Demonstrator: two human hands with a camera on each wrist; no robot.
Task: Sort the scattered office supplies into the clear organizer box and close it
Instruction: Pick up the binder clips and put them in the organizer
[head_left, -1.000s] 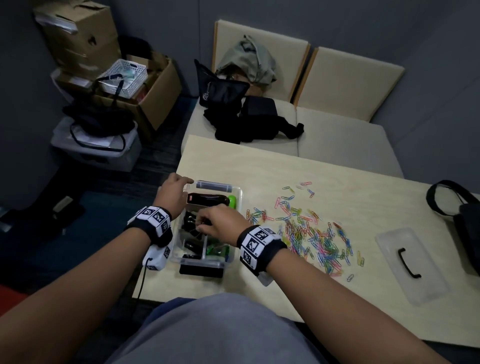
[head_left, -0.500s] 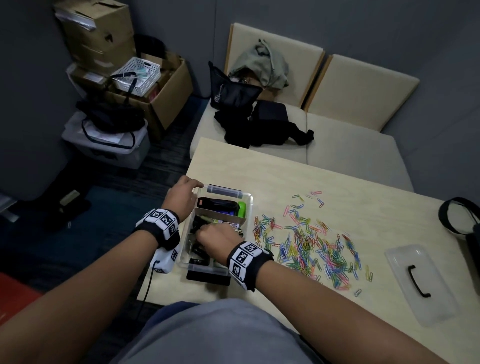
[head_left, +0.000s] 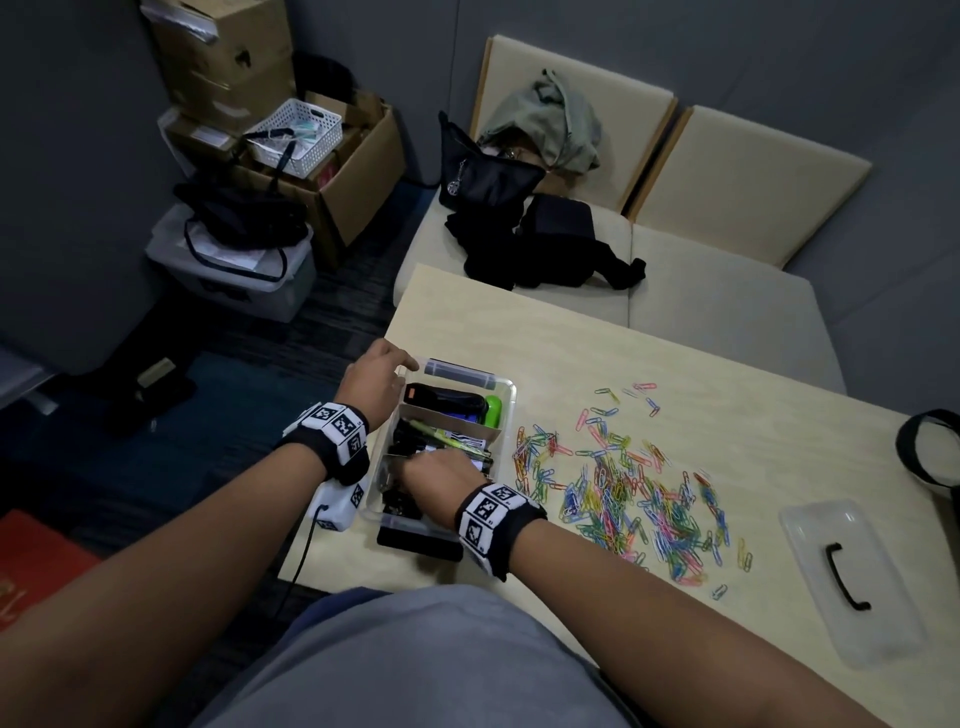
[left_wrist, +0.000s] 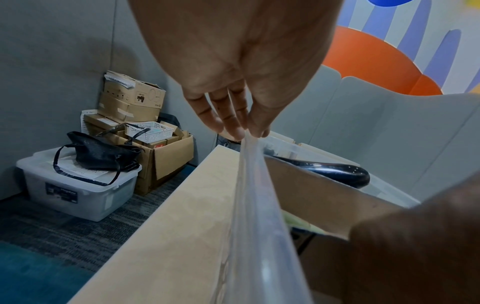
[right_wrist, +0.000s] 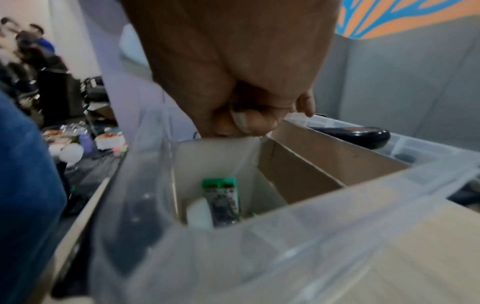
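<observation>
The clear organizer box (head_left: 506, 410) sat at the desk's (head_left: 675, 374) near-left corner. Your left hand (head_left: 375, 382) steadied its far rim, fingers straight; your right hand (head_left: 441, 475) was curled inside, contents unclear. Paper clips (head_left: 623, 483) remained; gather them in bunches

The box (head_left: 506, 395) sits on the table (head_left: 675, 364) near its left edge. The paper clips (head_left: 623, 483) lie on the table just right of the box. The lid (head_left: 852, 582) lies further right, well apart. Behind the table is a sofa (head_left: 727, 291) with bags (head_left: 545, 244) on it.
</observation>
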